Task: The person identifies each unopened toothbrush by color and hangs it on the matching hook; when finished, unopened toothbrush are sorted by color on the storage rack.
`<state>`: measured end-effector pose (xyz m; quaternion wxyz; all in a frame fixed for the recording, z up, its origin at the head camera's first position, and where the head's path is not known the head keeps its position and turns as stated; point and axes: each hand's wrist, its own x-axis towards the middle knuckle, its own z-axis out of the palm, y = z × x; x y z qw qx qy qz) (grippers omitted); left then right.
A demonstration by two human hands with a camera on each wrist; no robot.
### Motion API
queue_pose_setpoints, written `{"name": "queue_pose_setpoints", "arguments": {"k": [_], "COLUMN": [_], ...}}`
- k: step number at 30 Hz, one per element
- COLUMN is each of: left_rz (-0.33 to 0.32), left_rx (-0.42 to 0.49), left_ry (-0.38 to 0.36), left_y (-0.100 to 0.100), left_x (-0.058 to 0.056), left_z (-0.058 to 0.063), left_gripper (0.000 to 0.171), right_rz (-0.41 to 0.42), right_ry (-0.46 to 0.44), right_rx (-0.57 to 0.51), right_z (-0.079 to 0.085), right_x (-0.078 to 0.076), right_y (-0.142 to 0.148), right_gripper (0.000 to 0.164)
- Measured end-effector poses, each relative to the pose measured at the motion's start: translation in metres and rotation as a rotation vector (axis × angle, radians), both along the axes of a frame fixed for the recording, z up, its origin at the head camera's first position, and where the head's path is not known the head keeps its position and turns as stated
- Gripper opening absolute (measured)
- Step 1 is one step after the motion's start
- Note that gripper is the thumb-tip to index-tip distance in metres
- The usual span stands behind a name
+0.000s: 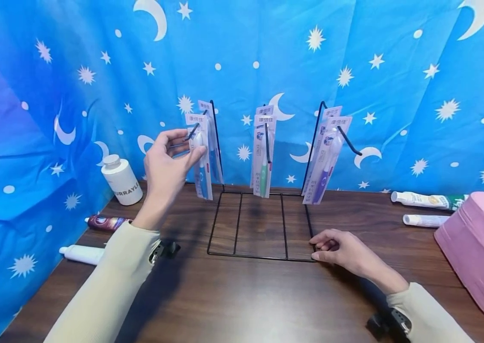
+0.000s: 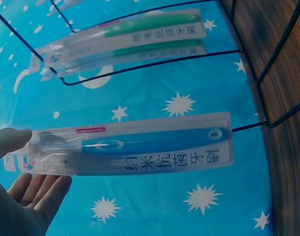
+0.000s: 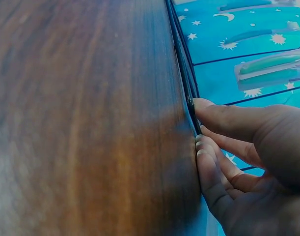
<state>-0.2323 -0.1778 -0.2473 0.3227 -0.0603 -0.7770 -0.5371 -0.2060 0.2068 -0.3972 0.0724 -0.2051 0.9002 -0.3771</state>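
My left hand [image 1: 165, 164] pinches the upper end of a packaged blue toothbrush [image 1: 202, 178] between thumb and fingers. That package [image 2: 154, 147] hangs at the left hook of a black wire rack [image 1: 261, 257], with another blue one behind it. At the rack's front right corner, my right hand [image 1: 346, 250] grips the base wire; in the right wrist view the fingertips [image 3: 203, 109] close on it. Packaged green toothbrushes [image 1: 263, 176] hang on the middle hook and purple ones [image 1: 321, 181] on the right hook.
To the left are a white bottle [image 1: 123, 181], a dark red tube [image 1: 106, 222] and a white tube [image 1: 82, 254]. On the right lie two toothpaste tubes [image 1: 421, 200] [image 1: 426, 220] beside a pink case [image 1: 475, 252]. A blue star-patterned curtain [image 1: 233, 43] hangs behind the wooden table.
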Motion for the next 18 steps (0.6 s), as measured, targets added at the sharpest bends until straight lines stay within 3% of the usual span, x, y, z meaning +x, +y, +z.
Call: {"name": "queue_pose_setpoints", "arguments": {"k": [9, 14, 18], "left_rz": [0.039, 0.038, 0.045], "left_rx": [-0.068, -0.073, -0.059], "left_ry": [0.026, 0.019, -0.017], "left_y": [-0.006, -0.019, -0.037], "left_x": [-0.015, -0.011, 0.000], "left_z": [-0.006, -0.017, -0.039], "left_gripper": [0.052, 0.054, 0.057], "right_rz": [-0.001, 0.010, 0.022], "right_ry": [0.000, 0.014, 0.036], "right_rx": [-0.011, -0.004, -0.001], "right_z": [0.003, 0.006, 0.009], "right_x": [-0.003, -0.006, -0.010], "right_y": [-0.004, -0.009, -0.013], "right_gripper": [0.029, 0.029, 0.028]}}
